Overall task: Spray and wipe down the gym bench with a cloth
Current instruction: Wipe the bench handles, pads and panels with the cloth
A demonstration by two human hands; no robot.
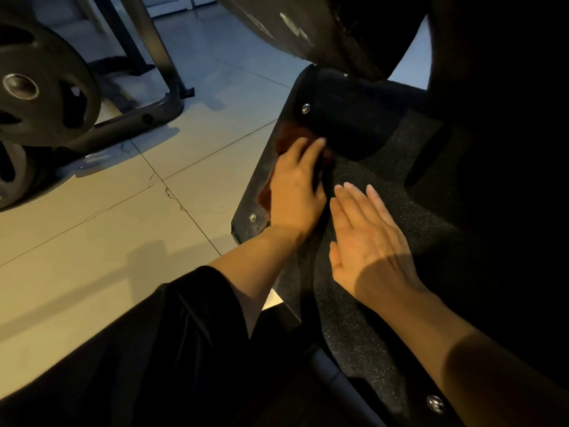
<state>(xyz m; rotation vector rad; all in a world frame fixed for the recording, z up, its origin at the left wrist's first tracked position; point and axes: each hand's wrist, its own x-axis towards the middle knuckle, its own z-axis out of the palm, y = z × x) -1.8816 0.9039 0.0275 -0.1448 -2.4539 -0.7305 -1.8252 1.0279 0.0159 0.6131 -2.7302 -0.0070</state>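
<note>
The gym bench's base is a black plate with a metal rim (246,208) and a speckled rubber top (385,192). A dark rounded part (354,118) of the bench rises from its far end. A reddish-brown cloth (286,135) lies on the plate's left edge. My left hand (295,192) lies over the cloth and presses it down, fingers stretched toward the rounded part. My right hand (366,241) rests flat on the speckled top just to the right, fingers straight and holding nothing. No spray bottle is in view.
Black weight plates (40,87) hang on a black tube frame (138,118) at the left, over a pale tiled floor (123,226). A large dark pad (308,29) overhangs the far end. My dark-clothed leg (154,349) fills the lower left. The right side is in deep shadow.
</note>
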